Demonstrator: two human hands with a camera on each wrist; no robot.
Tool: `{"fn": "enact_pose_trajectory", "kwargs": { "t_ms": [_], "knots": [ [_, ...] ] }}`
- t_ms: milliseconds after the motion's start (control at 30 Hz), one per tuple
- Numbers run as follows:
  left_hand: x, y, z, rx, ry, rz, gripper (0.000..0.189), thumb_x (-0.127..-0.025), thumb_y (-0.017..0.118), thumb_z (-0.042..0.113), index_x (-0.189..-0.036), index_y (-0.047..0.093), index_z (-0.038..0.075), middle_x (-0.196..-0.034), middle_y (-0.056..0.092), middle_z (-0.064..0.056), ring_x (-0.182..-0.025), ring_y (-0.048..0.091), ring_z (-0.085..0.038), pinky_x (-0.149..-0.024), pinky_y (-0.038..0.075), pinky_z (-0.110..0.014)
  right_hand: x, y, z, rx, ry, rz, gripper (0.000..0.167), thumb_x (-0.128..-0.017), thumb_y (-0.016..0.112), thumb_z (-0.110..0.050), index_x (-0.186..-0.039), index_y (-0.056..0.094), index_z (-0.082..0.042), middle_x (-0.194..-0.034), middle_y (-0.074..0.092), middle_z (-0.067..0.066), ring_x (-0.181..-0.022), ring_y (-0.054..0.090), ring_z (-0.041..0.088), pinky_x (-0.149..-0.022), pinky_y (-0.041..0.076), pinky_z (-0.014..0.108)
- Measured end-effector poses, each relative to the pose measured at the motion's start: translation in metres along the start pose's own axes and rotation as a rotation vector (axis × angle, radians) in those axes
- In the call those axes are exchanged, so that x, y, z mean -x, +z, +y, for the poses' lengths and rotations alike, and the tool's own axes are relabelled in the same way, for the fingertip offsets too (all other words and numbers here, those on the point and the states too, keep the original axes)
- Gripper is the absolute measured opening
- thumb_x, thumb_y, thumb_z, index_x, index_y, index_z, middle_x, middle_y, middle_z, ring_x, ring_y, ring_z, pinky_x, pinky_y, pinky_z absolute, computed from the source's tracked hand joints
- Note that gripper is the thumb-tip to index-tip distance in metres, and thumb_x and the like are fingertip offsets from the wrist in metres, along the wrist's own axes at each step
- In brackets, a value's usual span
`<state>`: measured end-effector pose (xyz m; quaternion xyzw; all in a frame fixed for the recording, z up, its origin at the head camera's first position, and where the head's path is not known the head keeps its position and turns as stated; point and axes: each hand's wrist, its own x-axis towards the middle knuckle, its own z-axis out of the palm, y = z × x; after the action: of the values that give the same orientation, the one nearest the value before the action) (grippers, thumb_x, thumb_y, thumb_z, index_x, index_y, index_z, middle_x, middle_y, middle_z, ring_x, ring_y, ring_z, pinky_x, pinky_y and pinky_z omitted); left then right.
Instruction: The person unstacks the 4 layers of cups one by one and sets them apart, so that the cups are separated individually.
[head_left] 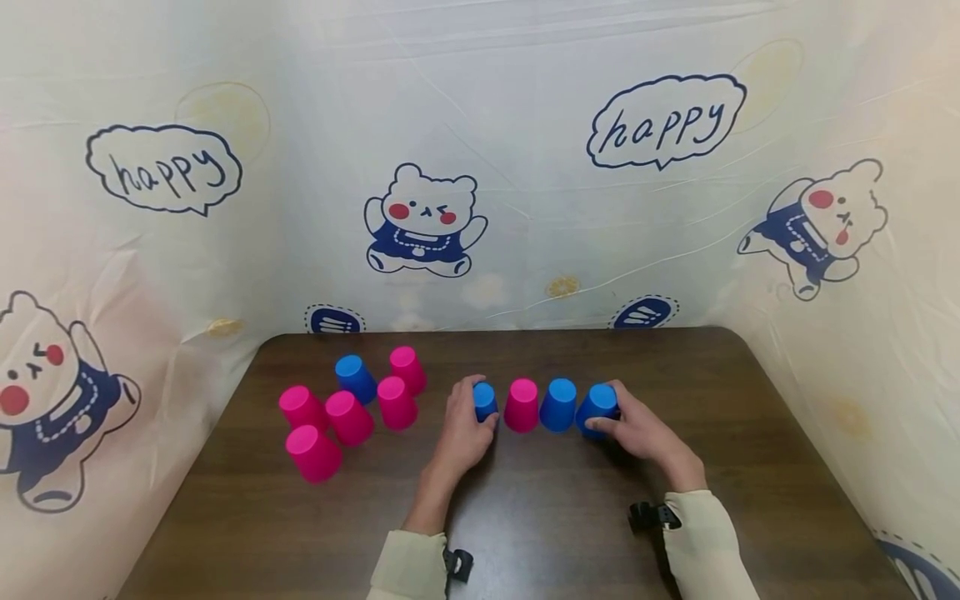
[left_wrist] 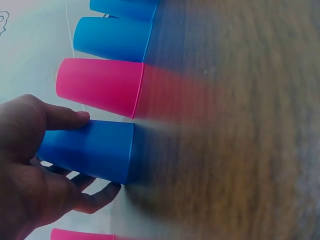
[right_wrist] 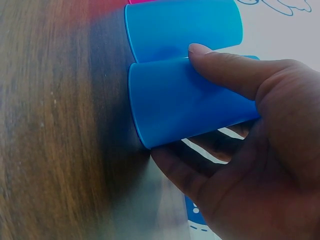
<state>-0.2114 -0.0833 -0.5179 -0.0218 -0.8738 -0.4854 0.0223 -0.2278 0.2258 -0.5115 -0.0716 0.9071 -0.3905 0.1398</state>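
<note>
Four-part wording aside, a row of upside-down plastic cups stands mid-table. At its left end my left hand (head_left: pixel 467 429) grips a blue cup (left_wrist: pixel 92 152), thumb on one side and fingers round the other. Right of it stands a pink cup (head_left: pixel 522 406), then a blue cup (head_left: pixel 558 405). At the right end my right hand (head_left: pixel 641 425) holds another blue cup (right_wrist: pixel 185 102) between thumb and fingers. That cup stands close against its blue neighbour (right_wrist: pixel 182 30) in the right wrist view. Both gripped cups appear to rest on the table, rims down.
To the left stands a loose group of upturned cups: several pink ones, such as the front cup (head_left: pixel 313 454), and a blue cup (head_left: pixel 356 379) at the back. The brown table (head_left: pixel 555 517) meets a printed curtain (head_left: pixel 525 208) behind and at both sides.
</note>
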Motion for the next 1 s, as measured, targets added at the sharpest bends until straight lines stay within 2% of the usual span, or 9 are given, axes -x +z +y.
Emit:
{"fn": "enact_pose_trajectory", "kwargs": {
  "t_ms": [233,467,767,1000],
  "knots": [
    [0.006,-0.006,-0.002,-0.003,0.048,0.020,0.059,-0.095,0.073,0.000,-0.148,0.046,0.005,-0.146,0.050,-0.021,-0.137,0.044,-0.041,-0.110,0.047,-0.065,-0.001,0.002,-0.001,0.004,-0.005,-0.004,0.055,-0.102,0.070,-0.033,-0.142,0.040,-0.008,-0.138,0.058,0.021,-0.127,0.057,0.042,-0.108,0.046,0.070],
    [0.016,-0.017,-0.004,-0.010,0.016,0.027,0.062,-0.096,0.074,0.002,-0.151,0.045,0.006,-0.146,0.050,-0.019,-0.138,0.044,-0.041,-0.108,0.050,-0.064,-0.001,0.003,0.000,-0.006,-0.011,-0.012,0.053,-0.103,0.069,-0.030,-0.142,0.040,-0.008,-0.139,0.058,0.022,-0.127,0.057,0.043,-0.108,0.045,0.071],
    [0.026,-0.034,-0.006,-0.025,0.010,0.063,0.062,-0.096,0.075,0.003,-0.150,0.045,0.006,-0.144,0.051,-0.019,-0.137,0.045,-0.040,-0.107,0.050,-0.064,0.000,0.002,0.001,-0.001,-0.017,-0.011,0.054,-0.103,0.069,-0.032,-0.141,0.040,-0.008,-0.138,0.058,0.022,-0.127,0.056,0.044,-0.108,0.045,0.071],
    [0.035,-0.050,-0.003,-0.020,-0.043,0.049,0.064,-0.095,0.076,0.004,-0.150,0.045,0.011,-0.146,0.049,-0.015,-0.140,0.044,-0.038,-0.108,0.050,-0.064,0.000,0.001,0.001,0.000,-0.019,-0.014,0.056,-0.102,0.070,-0.034,-0.141,0.039,-0.007,-0.138,0.057,0.022,-0.127,0.056,0.044,-0.108,0.045,0.071]
  ]
}}
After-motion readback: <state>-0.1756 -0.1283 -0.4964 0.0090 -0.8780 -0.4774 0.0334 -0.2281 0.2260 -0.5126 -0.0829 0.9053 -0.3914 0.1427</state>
